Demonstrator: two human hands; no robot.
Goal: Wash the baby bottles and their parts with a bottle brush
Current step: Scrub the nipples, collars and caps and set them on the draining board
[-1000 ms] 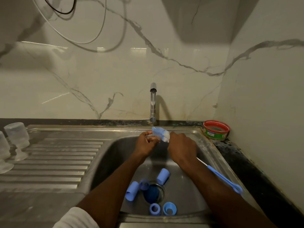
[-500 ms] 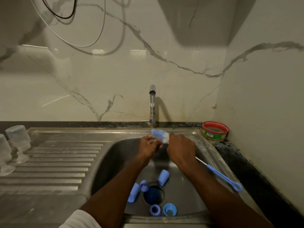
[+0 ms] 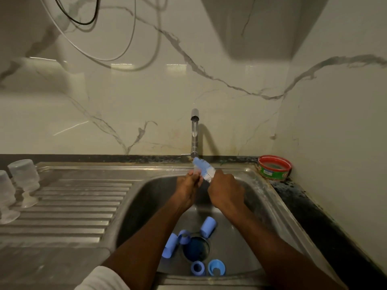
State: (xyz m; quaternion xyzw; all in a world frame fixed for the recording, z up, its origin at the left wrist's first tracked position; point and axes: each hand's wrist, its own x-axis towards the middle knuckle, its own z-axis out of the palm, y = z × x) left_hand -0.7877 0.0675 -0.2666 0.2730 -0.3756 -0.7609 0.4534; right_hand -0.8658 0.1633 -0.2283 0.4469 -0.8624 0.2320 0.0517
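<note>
Bristles of the bottle brush (image 3: 204, 168) look soft; right hand (image 3: 227, 190) clamps it, left hand (image 3: 188, 188) pinches a small, likely slippery clear part (image 3: 196, 170)

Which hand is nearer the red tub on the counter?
Right. The right hand is over the sink, on the side toward the red tub in the corner. The left hand is further away, beyond the brush.

Bottle brush (image 3: 204, 168), blue & white bristles, tilted up-left under the tap, just above my hands. Small clear part (image 3: 196, 171) beside bristles, too blurred to ID. 5 blue caps/rings (image 3: 208, 226) scattered round the drain in sink btm. 2 clear bottles (image 3: 24, 176) inverted on drainboard, far left.
</note>
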